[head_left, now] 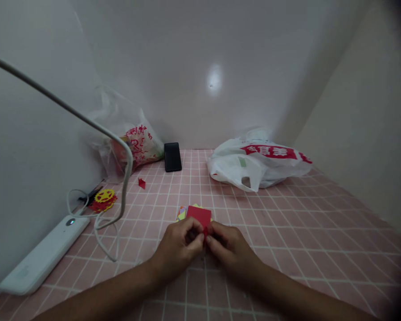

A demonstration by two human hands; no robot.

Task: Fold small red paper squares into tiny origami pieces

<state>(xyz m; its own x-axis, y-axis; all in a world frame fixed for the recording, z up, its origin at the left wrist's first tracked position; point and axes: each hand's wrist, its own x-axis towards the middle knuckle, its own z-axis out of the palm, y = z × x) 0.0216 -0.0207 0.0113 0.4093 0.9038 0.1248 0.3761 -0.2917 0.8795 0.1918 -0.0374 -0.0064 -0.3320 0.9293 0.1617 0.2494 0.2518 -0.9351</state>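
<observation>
My left hand (183,240) and my right hand (232,247) meet at the front middle of the table, thumbs and fingertips pinched together. Between them shows a bit of red paper (205,232), mostly hidden by the fingers. Right behind the fingertips is a flat red paper square (200,215); whether the pinched bit belongs to it I cannot tell. Yellow and patterned paper (181,213) peeks out from beneath the square. Farther off to the left, a small folded red paper piece (141,183) rests on the table.
The pink checked tabletop (277,267) has a white plastic bag (234,167) at back right and another bag (143,145) at back left. A black phone (173,157) lies between them. On the left are yellow and red cutouts (104,196), a white device (45,254) and a looping cable (70,109).
</observation>
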